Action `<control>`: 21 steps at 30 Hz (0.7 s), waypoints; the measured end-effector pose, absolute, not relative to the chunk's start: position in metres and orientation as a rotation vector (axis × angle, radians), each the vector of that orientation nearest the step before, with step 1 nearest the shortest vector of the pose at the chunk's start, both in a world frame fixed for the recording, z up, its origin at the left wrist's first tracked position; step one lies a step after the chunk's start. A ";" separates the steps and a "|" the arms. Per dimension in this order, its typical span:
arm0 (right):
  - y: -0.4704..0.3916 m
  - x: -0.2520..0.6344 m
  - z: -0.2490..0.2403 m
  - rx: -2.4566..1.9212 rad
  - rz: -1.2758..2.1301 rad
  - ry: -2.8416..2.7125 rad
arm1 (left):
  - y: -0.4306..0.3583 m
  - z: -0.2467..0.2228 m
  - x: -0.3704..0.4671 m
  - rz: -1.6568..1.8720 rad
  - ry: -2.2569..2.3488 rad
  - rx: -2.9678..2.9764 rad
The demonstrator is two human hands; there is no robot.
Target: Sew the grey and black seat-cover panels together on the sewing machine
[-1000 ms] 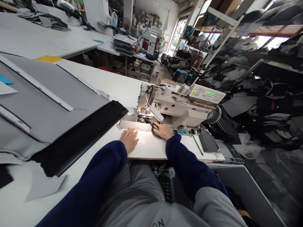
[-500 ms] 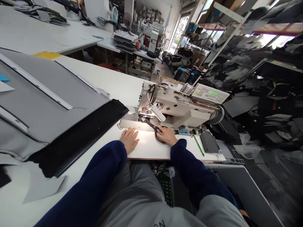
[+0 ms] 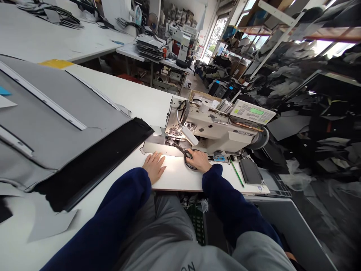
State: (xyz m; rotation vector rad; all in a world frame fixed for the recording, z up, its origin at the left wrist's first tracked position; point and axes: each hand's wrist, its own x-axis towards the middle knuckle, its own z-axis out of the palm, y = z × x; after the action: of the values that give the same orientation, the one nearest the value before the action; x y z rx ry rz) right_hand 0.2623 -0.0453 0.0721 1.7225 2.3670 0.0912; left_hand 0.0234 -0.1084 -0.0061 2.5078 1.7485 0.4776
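My right hand (image 3: 199, 161) is closed around the handles of black scissors (image 3: 186, 153). Their blades point left, at the needle area of a beige sewing machine (image 3: 217, 126), where the tips are hard to make out. Flat on the white table (image 3: 175, 177), at the edge of the machine's bed, rests my left hand (image 3: 153, 166) with its fingers spread and nothing under them that I can see. A small white lamp (image 3: 189, 136) lights the spot above the blades. Left of my left hand lies a grey fabric panel (image 3: 64, 98) with a black strip (image 3: 98, 165) along its near edge.
Right of my right hand are blue-handled snips (image 3: 218, 158), a green pencil (image 3: 237, 172) and a dark grey flat case (image 3: 250, 171). A control panel (image 3: 253, 111) sits on the machine. A loose grey piece (image 3: 52, 222) lies at the near left. Shelves with piled material line the right.
The view has shifted very slightly. Both hands and the scissors stay in nearly the same place.
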 end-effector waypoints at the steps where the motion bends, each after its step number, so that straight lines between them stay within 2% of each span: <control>1: -0.045 0.262 0.072 1.724 0.092 2.366 | -0.108 -0.007 0.023 0.486 1.747 2.507; 21: -0.043 0.261 0.071 1.720 0.069 2.354 | -0.108 -0.007 0.023 0.510 1.735 2.499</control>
State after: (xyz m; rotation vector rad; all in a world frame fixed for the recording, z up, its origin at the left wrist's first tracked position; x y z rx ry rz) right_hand 0.2613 -0.0434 0.0711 1.7197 2.3543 0.0694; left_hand 0.0225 -0.1078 -0.0069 2.4990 1.7346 0.5102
